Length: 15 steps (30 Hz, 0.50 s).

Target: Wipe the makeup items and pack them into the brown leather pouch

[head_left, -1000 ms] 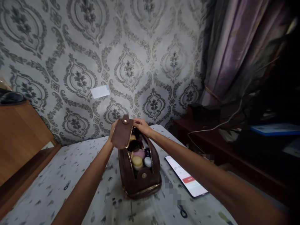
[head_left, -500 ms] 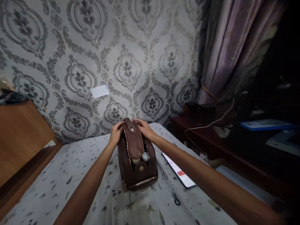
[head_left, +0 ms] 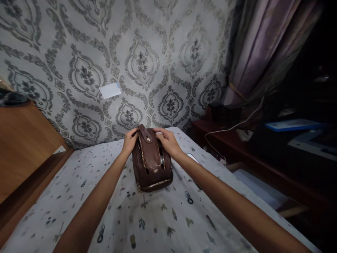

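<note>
- The flap (head_left: 152, 154) of our brown toiletry bag (head_left: 154, 180) has come down over the opening since it stood lifted, so the jars inside are now mostly hidden
- Its zipper is unfastened, and a gap shows along the bag's right side
- Our left hand (head_left: 129, 141) has its fingers curled around the bag's far left corner
- Our right hand (head_left: 168, 142) grasps the far right edge, thumb near the flap
- The bag sits on the printed sheet (head_left: 142, 211), with the phone (head_left: 193, 158) to its right, partly hidden

Grey-patterned wall (head_left: 142, 63) w/ purple curtain (head_left: 260, 45), dim rm.
</note>
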Tool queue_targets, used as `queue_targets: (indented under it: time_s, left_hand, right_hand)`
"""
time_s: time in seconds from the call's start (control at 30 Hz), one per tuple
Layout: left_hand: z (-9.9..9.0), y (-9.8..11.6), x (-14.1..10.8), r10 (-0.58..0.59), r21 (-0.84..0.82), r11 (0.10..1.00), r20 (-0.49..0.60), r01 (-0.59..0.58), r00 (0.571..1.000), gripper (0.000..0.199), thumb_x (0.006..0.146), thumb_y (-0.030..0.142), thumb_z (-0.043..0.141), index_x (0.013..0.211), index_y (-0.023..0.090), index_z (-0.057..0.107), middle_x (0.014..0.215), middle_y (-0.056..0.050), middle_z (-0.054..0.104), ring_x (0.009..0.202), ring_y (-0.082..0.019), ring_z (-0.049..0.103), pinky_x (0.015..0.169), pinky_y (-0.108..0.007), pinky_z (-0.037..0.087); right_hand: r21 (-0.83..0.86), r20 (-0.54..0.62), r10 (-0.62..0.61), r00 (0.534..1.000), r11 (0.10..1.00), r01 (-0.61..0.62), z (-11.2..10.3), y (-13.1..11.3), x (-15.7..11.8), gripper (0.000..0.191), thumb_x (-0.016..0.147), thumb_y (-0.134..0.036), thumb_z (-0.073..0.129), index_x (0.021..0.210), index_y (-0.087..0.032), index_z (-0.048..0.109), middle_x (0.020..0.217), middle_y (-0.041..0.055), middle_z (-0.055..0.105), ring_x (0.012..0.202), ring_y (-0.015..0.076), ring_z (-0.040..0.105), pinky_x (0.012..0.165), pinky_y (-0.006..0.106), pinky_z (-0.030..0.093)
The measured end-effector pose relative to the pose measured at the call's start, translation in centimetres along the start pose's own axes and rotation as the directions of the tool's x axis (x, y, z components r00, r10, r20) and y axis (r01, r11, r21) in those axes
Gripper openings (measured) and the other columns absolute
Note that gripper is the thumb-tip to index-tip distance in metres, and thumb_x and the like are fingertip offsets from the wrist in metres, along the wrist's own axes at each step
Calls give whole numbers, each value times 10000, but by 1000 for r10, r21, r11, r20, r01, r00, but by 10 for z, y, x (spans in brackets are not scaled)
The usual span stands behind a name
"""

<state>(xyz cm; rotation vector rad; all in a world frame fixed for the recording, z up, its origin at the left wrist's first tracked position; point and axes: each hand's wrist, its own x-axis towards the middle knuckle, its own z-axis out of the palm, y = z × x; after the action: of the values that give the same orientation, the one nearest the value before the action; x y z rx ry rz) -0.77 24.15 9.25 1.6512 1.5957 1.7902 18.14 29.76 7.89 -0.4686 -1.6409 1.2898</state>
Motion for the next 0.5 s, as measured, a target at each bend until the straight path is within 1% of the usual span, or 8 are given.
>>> queue_targets:
  time_s: [0.1, 0.17, 0.23, 0.3, 0.37, 0.5]
  left_hand:
    - [1, 2, -2, -10, -10, 1000, -4, 10, 1000, 223, 773, 226, 633, 940, 197, 779, 993, -31, 777, 1004, -249, 667, 998, -395, 462]
    - [2, 3, -3, -13, -12, 1000, -6, 13, 1000, 226, 766, 217, 630, 934, 194, 779, 992, -30, 780, 1003, -250, 667, 1001, -398, 460]
    - [3, 4, -5, -13, -10, 1000, -13, 12, 1000, 230, 761, 209, 623, 929, 192, 779, 1003, -31, 780, 1012, -250, 665, 1011, -402, 454]
    - [3, 6, -9, -11, -6, 1000, -27, 10, 1000, 245, 767, 204, 606, 944, 191, 775, 1030, -33, 776, 1031, -248, 660, 1024, -403, 447]
    - [3, 8, -14, -11, -2, 1000, -49, 11, 999, 262, 781, 207, 591, 975, 186, 765, 1065, -42, 767, 1060, -248, 653, 1043, -405, 436]
    - [5, 17, -33, -4, 10, 1000, -101, 6, 995, 298, 849, 242, 546, 1075, 174, 727, 1198, -71, 719, 1175, -243, 608, 1114, -400, 374]
  right_hand:
    - [12, -15, 2, 1000, 1000, -2, 2, -5, -10, 406, 819, -426, 612, 1134, -172, 649, 796, 35, 710, 763, 199, 648, 728, 323, 508]
    - [11, -21, -9, 1000, 1000, 9, 3, -8, -15, 452, 779, -419, 657, 1150, -163, 629, 747, 13, 680, 728, 185, 633, 716, 314, 499]
    - [-4, -40, -30, 999, 1000, 30, 3, -9, -18, 448, 749, -383, 676, 1135, -162, 623, 720, -6, 650, 707, 175, 620, 711, 310, 494]
    - [-25, -65, -56, 996, 998, 55, 3, -10, -20, 400, 744, -346, 660, 1101, -167, 632, 708, -12, 632, 711, 175, 615, 722, 313, 491]
    - [-45, -93, -80, 992, 996, 76, 3, -10, -21, 347, 743, -315, 642, 1059, -171, 648, 741, 2, 644, 760, 187, 622, 766, 325, 488]
    - [-80, -138, -116, 984, 991, 105, 5, -7, -21, 276, 748, -297, 624, 989, -170, 670, 885, 57, 693, 883, 216, 633, 865, 358, 474]
